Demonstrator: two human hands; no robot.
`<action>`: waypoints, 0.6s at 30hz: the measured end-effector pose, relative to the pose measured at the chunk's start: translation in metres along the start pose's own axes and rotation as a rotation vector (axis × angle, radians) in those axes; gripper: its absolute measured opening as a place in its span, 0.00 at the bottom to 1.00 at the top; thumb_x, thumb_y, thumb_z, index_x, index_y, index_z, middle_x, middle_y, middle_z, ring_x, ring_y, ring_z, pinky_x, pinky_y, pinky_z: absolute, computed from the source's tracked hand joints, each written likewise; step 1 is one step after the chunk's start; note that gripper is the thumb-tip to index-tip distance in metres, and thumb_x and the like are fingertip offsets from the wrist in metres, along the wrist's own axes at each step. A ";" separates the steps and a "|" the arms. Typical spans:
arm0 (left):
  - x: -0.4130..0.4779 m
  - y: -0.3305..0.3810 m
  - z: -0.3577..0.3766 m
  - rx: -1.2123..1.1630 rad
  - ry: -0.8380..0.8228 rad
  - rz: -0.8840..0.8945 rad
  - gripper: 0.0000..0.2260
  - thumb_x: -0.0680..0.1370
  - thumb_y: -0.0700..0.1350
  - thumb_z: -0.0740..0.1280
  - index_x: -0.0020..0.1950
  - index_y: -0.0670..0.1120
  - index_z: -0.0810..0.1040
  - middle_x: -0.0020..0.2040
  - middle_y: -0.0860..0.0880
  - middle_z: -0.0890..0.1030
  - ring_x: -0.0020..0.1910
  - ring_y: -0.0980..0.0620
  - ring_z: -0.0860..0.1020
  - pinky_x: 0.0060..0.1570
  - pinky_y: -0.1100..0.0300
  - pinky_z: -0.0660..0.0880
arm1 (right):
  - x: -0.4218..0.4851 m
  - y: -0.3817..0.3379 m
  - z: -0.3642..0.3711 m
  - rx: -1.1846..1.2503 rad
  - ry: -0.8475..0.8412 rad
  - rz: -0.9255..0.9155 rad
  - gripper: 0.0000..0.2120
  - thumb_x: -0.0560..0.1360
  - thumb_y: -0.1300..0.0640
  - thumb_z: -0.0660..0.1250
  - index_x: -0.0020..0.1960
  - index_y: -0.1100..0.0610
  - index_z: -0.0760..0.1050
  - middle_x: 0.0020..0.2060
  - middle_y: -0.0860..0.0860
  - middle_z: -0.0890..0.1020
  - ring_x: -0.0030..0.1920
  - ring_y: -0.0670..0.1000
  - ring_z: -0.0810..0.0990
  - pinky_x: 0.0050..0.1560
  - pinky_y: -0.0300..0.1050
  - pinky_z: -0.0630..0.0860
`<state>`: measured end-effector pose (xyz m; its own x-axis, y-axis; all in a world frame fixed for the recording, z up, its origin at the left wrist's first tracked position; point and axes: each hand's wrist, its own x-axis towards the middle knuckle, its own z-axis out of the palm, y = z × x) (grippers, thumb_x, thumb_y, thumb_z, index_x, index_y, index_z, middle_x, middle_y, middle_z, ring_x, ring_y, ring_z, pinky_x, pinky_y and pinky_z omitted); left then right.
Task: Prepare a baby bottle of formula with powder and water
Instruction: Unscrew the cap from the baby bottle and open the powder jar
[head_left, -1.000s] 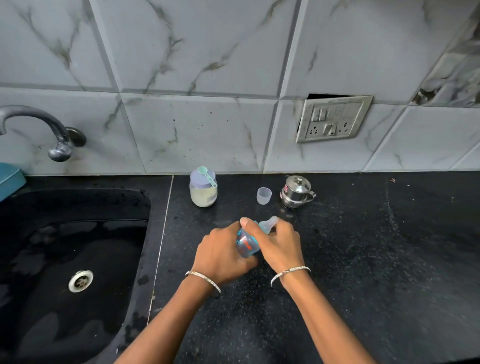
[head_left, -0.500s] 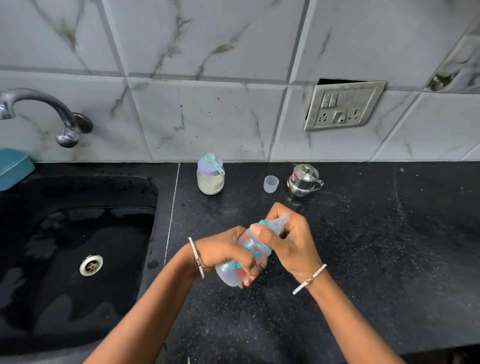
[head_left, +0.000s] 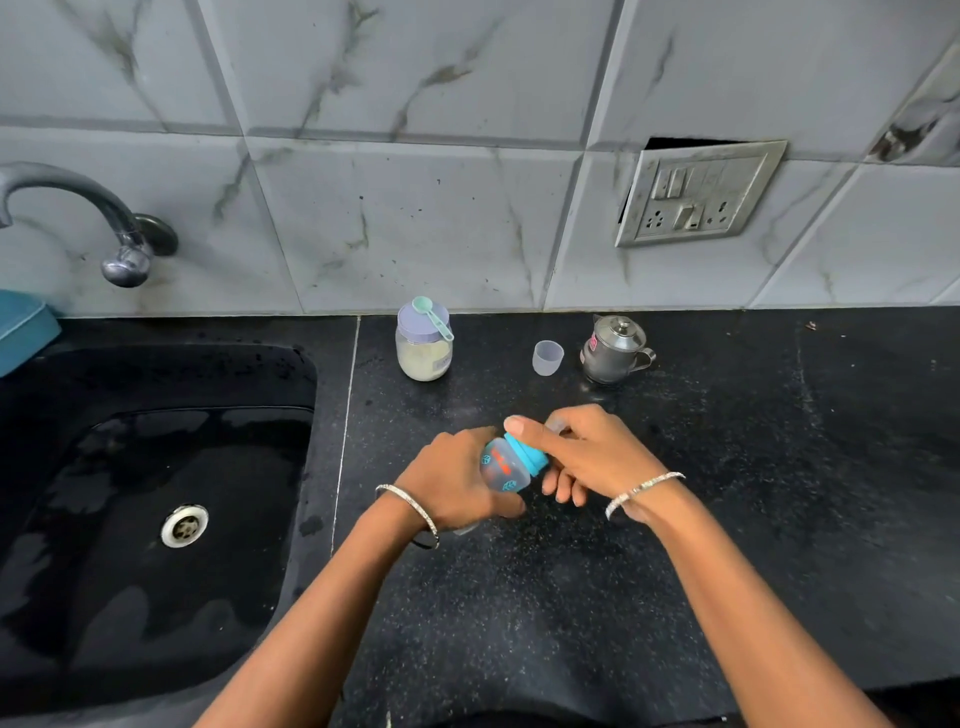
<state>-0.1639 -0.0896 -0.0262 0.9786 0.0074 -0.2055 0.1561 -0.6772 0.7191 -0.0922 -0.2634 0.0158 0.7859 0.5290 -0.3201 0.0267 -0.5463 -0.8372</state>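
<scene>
1. Counter (head_left: 571, 613): black speckled stone. Two bare forearms reach in over it from the near edge.
2. Bangles: one thin metal bangle (head_left: 410, 512) on the left wrist and one (head_left: 644, 491) on the right.
3. Left hand (head_left: 447, 483): wrapped round the clear body of the baby bottle (head_left: 501, 470), with fingers curled under it and the thumb on the near side. Half a second ago the wrist was cocked sharply and the bottle's rounded base showed below the hand. Now the wrist lies straighter and the hand covers nearly all of the base.
4. Baby bottle: held between both hands just above the counter, in front of the person. It is tilted, with the neck toward the upper right. The body is clear, with orange and teal print.
5. Teal collar (head_left: 527, 456): on the bottle's neck. More of its ring shows than half a second ago.
6. Right hand (head_left: 592, 457): closed on the collar end, with the thumb laid across the top and the fingers curled beneath. A bit of clear teat shows between the fingers.
7. Sink (head_left: 291, 467): black basin to the left with wet patches and a steel drain (head_left: 184, 525).
8. Powder jar (head_left: 423, 358): at the back of the counter, part-filled with pale powder and closed with a lilac lid. A teal scoop (head_left: 434, 318) rests on the lid. Its place is unchanged.
9. Small cup (head_left: 547, 357): translucent and upright, to the right of the jar.
10. Steel pot (head_left: 613, 351): lidded and handled, just right of the cup. The cup and pot stand as before.
11. Wall fittings: a tap (head_left: 104, 223) over the sink and a switch plate (head_left: 696, 192) on the marbled tiles.
</scene>
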 end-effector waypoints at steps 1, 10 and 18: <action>0.000 -0.002 0.001 -0.002 0.004 -0.013 0.28 0.60 0.63 0.75 0.54 0.52 0.75 0.46 0.51 0.83 0.44 0.49 0.82 0.49 0.46 0.81 | 0.002 0.002 -0.001 0.029 -0.027 -0.007 0.26 0.74 0.39 0.71 0.47 0.64 0.80 0.33 0.62 0.84 0.30 0.52 0.80 0.27 0.40 0.76; -0.004 -0.016 0.008 -0.539 -0.249 -0.016 0.35 0.64 0.59 0.80 0.62 0.42 0.71 0.47 0.43 0.85 0.39 0.42 0.85 0.42 0.45 0.84 | 0.005 0.011 -0.030 0.140 -0.462 -0.268 0.21 0.76 0.68 0.71 0.68 0.62 0.75 0.64 0.59 0.79 0.64 0.50 0.79 0.66 0.49 0.77; 0.013 -0.029 0.019 -0.286 -0.089 0.049 0.35 0.63 0.67 0.76 0.61 0.49 0.73 0.52 0.53 0.84 0.50 0.55 0.83 0.54 0.53 0.80 | 0.016 -0.006 0.010 -0.255 0.008 0.038 0.31 0.75 0.31 0.64 0.47 0.61 0.77 0.31 0.60 0.85 0.28 0.58 0.85 0.36 0.57 0.85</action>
<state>-0.1582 -0.0842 -0.0626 0.9723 -0.0929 -0.2145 0.1531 -0.4402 0.8848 -0.0857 -0.2454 0.0114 0.7940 0.5006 -0.3448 0.1515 -0.7123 -0.6854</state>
